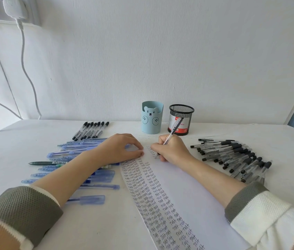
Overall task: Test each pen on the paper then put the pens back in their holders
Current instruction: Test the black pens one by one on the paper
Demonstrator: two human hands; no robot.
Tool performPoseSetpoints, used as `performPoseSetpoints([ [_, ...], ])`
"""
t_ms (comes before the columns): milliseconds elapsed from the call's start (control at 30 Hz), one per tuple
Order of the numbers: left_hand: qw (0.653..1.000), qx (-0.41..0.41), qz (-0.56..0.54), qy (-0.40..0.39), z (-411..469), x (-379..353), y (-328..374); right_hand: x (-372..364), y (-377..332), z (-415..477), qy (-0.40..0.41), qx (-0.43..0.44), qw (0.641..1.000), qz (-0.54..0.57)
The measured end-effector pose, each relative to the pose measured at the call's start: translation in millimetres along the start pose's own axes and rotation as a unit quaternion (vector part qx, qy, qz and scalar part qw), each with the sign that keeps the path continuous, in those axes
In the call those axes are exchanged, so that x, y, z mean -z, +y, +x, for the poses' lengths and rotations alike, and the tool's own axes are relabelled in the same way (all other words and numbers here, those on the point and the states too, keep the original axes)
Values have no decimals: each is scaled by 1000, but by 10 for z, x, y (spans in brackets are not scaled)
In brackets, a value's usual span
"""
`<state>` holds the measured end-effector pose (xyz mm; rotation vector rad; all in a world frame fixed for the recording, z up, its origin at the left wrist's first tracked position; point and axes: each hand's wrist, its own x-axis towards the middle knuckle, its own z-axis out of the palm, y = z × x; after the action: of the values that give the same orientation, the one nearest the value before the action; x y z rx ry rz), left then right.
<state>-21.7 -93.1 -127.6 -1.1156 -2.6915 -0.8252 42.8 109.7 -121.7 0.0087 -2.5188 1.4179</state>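
Head view showed the right hand (171, 150) pinching a clear pen (173, 130), tip on the paper (187, 186) just under its fingers, barrel slanting up and away toward the mesh holder (181, 121) (nearer this hand); the left hand (121, 148) rested relaxed fingers on that paper alongside.
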Motion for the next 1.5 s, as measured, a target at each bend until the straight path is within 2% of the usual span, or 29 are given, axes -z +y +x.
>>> performPoseSetpoints([
  [1333,1000,2,2,2,-9,-2,7,25,19,-17,25,23,999,8],
  [1500,1000,2,1,0,-11,4,7,72,-43,1,7,11,999,49],
])
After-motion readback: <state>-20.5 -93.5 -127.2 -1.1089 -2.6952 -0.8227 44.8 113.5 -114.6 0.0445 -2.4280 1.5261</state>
